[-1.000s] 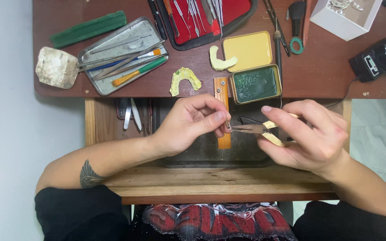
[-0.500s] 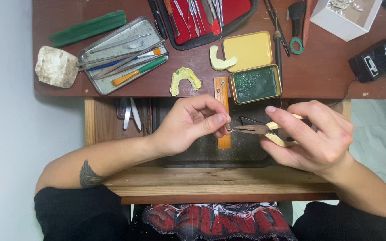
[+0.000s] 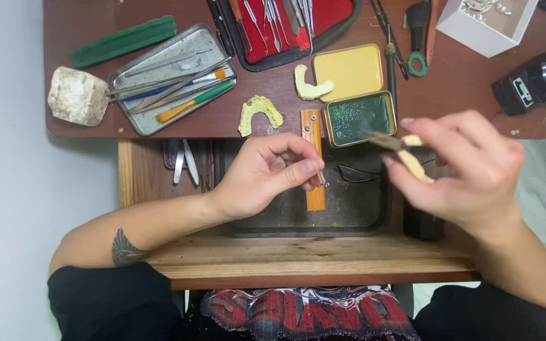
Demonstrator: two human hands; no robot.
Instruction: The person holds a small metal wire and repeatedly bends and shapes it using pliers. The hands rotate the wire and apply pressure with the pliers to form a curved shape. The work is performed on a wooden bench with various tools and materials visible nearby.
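Observation:
My left hand (image 3: 266, 173) hovers over a dark tray (image 3: 298, 218), its thumb and fingers pinched on a very small piece that I cannot make out. My right hand (image 3: 462, 167) grips a cream-handled knife (image 3: 406, 155) whose thin blade points left toward an open green-filled tin (image 3: 358, 118). The two hands are apart. An orange wooden peg (image 3: 314, 158) sticks out from the desk edge between them. A yellow-green dental cast (image 3: 259, 112) lies on the brown desk just above my left hand.
A metal tray of tools (image 3: 172, 79), a white plaster block (image 3: 78, 96) and a green bar (image 3: 123, 41) lie at the left. A red case of instruments (image 3: 289, 25), a yellow tin lid (image 3: 349, 71), a white box (image 3: 488, 22) and a black device (image 3: 538, 79) line the back and right.
My right hand has pulled the knife away from my left hand, up and to the right toward the green tin. My left hand has stayed in place.

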